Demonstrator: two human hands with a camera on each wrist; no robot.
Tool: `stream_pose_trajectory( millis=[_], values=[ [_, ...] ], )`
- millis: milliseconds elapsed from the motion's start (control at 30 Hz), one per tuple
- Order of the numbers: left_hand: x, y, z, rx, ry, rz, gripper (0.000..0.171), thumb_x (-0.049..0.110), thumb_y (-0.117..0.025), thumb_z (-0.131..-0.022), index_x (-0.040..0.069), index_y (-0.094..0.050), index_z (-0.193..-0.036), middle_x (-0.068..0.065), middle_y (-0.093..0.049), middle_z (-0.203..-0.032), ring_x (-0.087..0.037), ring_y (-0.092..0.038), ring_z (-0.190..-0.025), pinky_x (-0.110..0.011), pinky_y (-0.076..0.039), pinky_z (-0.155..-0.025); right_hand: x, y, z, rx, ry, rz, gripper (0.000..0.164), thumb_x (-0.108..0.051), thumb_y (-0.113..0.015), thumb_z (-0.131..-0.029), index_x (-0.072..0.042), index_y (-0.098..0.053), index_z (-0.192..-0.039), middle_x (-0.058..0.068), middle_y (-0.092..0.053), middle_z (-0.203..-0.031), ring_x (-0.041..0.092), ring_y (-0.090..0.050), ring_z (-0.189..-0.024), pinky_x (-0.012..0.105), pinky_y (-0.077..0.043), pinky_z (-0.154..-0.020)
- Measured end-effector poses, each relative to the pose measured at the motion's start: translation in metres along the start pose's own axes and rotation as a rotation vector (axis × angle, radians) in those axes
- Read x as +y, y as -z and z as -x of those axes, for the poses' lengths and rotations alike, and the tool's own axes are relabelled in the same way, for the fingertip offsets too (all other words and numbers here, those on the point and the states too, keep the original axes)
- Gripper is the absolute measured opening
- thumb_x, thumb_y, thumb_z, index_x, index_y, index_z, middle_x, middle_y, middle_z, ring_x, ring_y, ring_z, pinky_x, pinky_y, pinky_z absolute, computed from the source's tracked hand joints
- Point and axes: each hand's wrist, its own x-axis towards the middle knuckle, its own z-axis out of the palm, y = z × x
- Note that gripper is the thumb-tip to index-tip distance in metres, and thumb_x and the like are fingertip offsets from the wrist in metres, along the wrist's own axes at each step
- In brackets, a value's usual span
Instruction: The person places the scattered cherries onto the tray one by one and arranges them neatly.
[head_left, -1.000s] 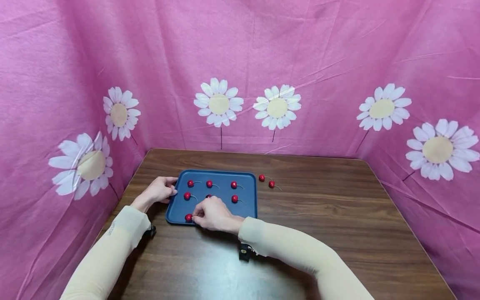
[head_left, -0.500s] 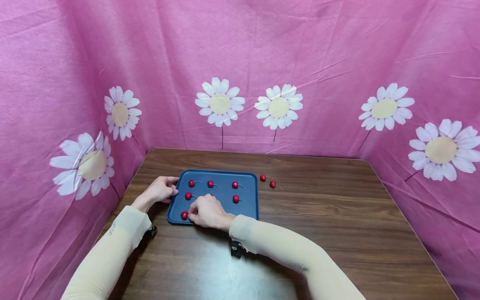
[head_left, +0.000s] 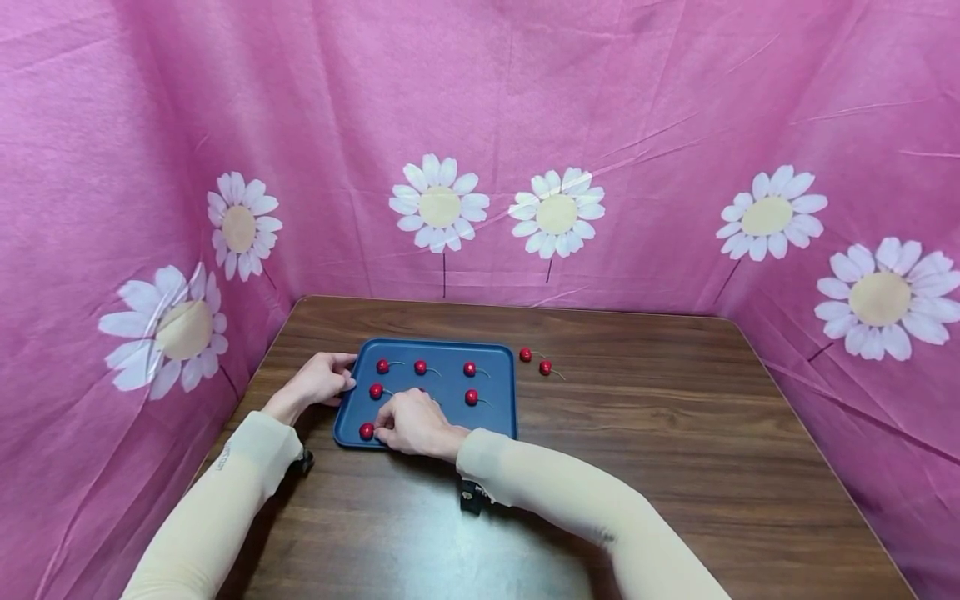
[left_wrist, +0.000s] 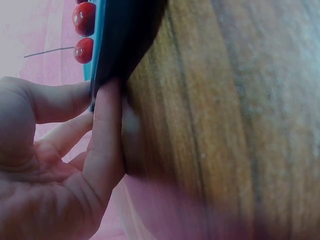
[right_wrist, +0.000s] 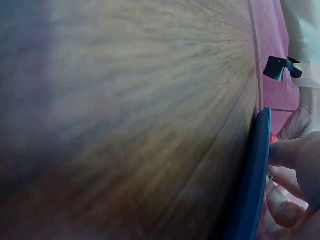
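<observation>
A blue rectangular tray (head_left: pixel 445 352) lies on the wooden table, with several red cherries (head_left: pixel 470 397) with stems spread in rows on it. At its left rim my left hand (head_left: pixel 315 381) pinches the edge; in the left wrist view the thumb lies at the rim and a finger (left_wrist: pixel 106 130) reaches beneath. My right hand (head_left: pixel 415 423), over the tray's front left part, pinches a cherry (head_left: pixel 367 431) by its stem side. In the right wrist view a bit of green stem (right_wrist: pixel 270 175) shows by the fingers. The right hand mostly hides another cherry behind it.
Two loose cherries, one farther back (head_left: pixel 526 355) and one nearer (head_left: pixel 545 367), lie on the table (head_left: pixel 675 433) just right of the tray. A pink curtain (head_left: pixel 637 100) with daisies surrounds the table's back and sides.
My right hand has shifted slightly left, bringing the front cherry nearer the tray's front left corner. The left hand stays at the rim, and the other cherries keep their places.
</observation>
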Motion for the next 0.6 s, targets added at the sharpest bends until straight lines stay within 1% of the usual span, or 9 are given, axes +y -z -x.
stream_pose_trajectory(
  millis=[100, 233, 600],
  values=[
    [-0.0001, -0.0002, -0.0006, 0.0, 0.006, -0.003, 0.067, 0.0, -0.065, -0.106, -0.006, -0.042, -0.169, -0.006, -0.06, -0.1, -0.017, -0.065, -0.095, -0.046, -0.072, -0.09, 0.0011, -0.0004, 0.0, -0.001, -0.008, -0.015, 0.01, -0.027, -0.082, -0.104, -0.024, -0.091, -0.102, -0.01, -0.084, -0.093, 0.001, -0.064, -0.08, 0.017, -0.051, -0.067],
    [-0.0004, -0.0006, -0.001, -0.002, 0.015, 0.0, 0.067, 0.001, -0.064, -0.107, -0.005, -0.042, -0.169, -0.005, -0.059, -0.099, -0.018, -0.064, -0.096, -0.046, -0.072, -0.09, 0.0014, 0.0001, 0.0009, -0.015, -0.018, -0.029, 0.009, -0.026, -0.083, -0.103, -0.023, -0.091, -0.1, -0.01, -0.082, -0.091, 0.001, -0.063, -0.08, 0.017, -0.052, -0.069],
    [-0.0002, -0.0006, 0.0001, -0.002, -0.004, -0.003, 0.067, -0.001, -0.065, -0.106, -0.008, -0.041, -0.169, -0.006, -0.059, -0.098, -0.017, -0.065, -0.094, -0.049, -0.072, -0.091, 0.002, 0.0027, 0.0024, -0.02, -0.023, -0.036, 0.006, -0.026, -0.085, -0.1, -0.024, -0.09, -0.099, -0.011, -0.081, -0.088, -0.001, -0.062, -0.078, 0.016, -0.052, -0.066]
  ],
)
